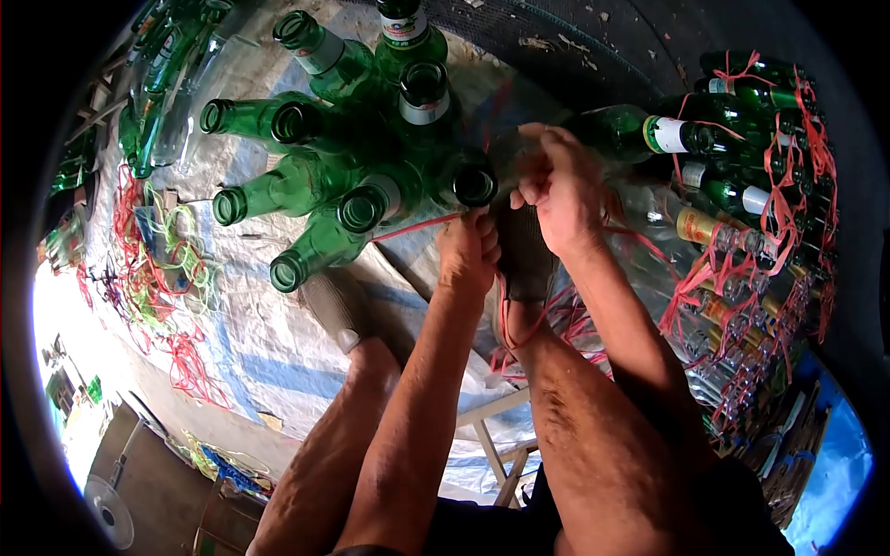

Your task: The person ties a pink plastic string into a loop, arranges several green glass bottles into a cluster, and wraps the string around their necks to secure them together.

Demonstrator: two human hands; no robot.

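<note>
A cluster of green glass bottles (348, 74) stands and leans together in front of me, necks up and mouths open. A red plastic string (413, 228) runs along the near side of the cluster. My left hand (468, 248) is closed on that string, right beside the nearest bottle's mouth. To the right of the bottles, my right hand (562, 190) is raised with its fingers curled together. Its fingertips are slightly blurred, so whatever they pinch cannot be made out. My two feet, in dark coverings, rest close to the bottles.
Bundles of bottles tied with red string (788, 185) are stacked at the right. Loose red and yellow-green string (185, 352) lies on the white and blue sheet (287, 375) at the left. More green bottles (158, 74) lie at the upper left. A fan (109, 511) stands lower left.
</note>
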